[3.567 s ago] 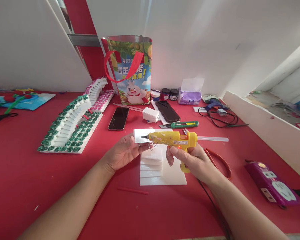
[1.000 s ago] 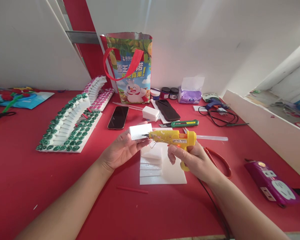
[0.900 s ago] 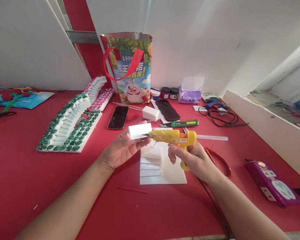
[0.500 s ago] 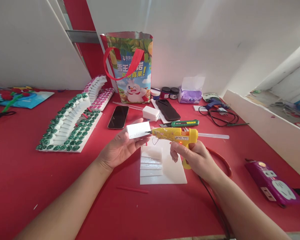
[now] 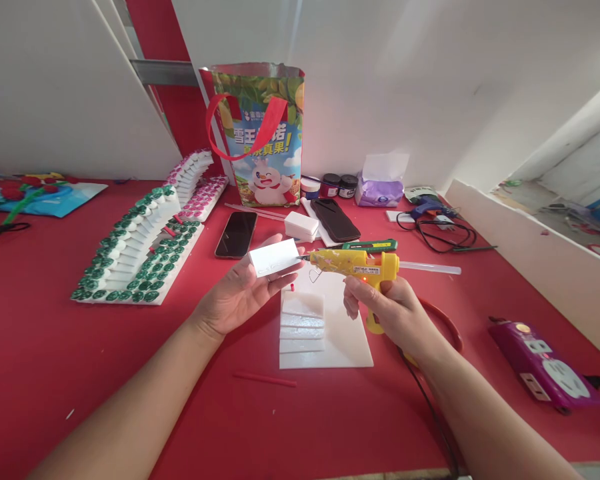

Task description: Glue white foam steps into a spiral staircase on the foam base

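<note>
Left hand (image 5: 233, 293), fingers loosely curled, holds small white rectangular foam block (image 5: 274, 258); right-hand (image 5: 397, 310) fingers wrap yellow glue gun (image 5: 347, 263), long axis crosswise, nozzle toward bench's (image 5: 190, 413) left edge.

Before us is a red tabletop (image 5: 180, 407). Directly on it lie a white board (image 5: 350, 347), a thin red stick (image 5: 265, 379), a dark phone (image 5: 237, 235), a green cutter (image 5: 370, 246), a patterned bag (image 5: 265, 147) standing upright, and a purple power strip (image 5: 545, 365) at our right.
</note>
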Motion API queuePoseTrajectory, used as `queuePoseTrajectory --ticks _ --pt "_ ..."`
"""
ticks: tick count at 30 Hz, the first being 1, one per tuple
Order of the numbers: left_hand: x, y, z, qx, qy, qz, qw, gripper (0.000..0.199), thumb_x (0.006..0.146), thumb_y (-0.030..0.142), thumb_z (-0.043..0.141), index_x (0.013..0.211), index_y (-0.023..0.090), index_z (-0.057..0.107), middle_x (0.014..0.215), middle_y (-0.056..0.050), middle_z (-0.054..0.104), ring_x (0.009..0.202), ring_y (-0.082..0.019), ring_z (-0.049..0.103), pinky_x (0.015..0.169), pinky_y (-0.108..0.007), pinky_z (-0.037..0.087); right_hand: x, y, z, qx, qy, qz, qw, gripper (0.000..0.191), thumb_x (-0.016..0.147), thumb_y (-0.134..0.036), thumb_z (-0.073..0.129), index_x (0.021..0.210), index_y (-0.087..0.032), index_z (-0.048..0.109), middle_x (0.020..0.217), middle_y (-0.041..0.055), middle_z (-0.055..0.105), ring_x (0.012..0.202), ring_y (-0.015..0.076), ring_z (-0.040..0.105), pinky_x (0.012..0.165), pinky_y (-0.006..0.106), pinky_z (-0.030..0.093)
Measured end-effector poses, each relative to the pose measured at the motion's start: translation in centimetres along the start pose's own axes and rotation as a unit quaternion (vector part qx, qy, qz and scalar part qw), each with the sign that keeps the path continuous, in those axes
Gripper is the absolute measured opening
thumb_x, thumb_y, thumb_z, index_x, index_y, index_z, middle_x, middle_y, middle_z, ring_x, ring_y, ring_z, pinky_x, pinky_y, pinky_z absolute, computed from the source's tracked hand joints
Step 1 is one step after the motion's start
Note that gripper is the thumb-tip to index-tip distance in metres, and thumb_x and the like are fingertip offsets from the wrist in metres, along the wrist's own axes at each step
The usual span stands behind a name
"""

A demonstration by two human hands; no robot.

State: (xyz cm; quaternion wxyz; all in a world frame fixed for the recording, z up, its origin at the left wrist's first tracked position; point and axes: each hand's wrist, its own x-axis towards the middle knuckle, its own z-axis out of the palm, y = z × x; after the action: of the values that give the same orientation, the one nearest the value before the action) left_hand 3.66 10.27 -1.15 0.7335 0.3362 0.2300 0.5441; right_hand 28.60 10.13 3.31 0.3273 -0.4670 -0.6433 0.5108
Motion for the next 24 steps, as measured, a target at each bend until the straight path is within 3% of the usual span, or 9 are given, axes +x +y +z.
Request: queuePoseTrajectory --ticks 7,13,19,24 --pt "0.1 0.0 -0.2 0.002 0.001 -0.003 1.0 0.082 0.079 0.043 0.082 0.152 0.031 0.046 0.139 -0.009 0.066 0.129 -0.032 0.06 0.118 -0.048 0.037 -0.1 -0.1 -0.1 0.012 0.015 -0.009 1.0 0.051 0.091 -0.056 0.06 0.058 -0.018 0.058 0.064 0.0012 0.056 0.054 0.0095 0.043 0.044 0.024 0.031" --pt "0.2 -0.5 -0.5 0.004 -0.029 -0.017 0.999 0.07 0.083 0.042 0.078 0.147 0.028 0.054 0.13 -0.009 0.071 0.121 -0.029 0.065 0.116 -0.048 0.038 -0.4 0.0 0.2 0.055 -0.023 -0.052 0.997 0.037 0.092 -0.051 0.063 0.075 -0.019 0.066 0.073 0.0017 0.063 0.056 0.011 0.049 0.046 0.025 0.033" --pt "0.3 -1.0 -0.6 0.028 -0.069 -0.026 0.997 0.051 0.089 0.04 0.072 0.137 0.024 0.064 0.13 -0.01 0.071 0.125 -0.028 0.062 0.113 -0.045 0.043 -0.6 0.4 0.3 0.03 -0.052 -0.047 0.997 0.044 0.093 -0.057 0.06 0.072 -0.018 0.064 0.069 0.0017 0.059 0.057 0.0114 0.047 0.048 0.024 0.037" --pt "0.3 -1.0 -0.5 0.031 -0.065 -0.03 0.997 0.048 0.089 0.04 0.072 0.134 0.024 0.067 0.132 -0.01 0.07 0.128 -0.029 0.059 0.113 -0.046 0.042 -0.7 0.3 0.4 0.023 -0.053 -0.038 0.998 0.047 0.092 -0.059 0.06 0.068 -0.019 0.06 0.068 0.0012 0.055 0.058 0.0117 0.046 0.048 0.025 0.037"
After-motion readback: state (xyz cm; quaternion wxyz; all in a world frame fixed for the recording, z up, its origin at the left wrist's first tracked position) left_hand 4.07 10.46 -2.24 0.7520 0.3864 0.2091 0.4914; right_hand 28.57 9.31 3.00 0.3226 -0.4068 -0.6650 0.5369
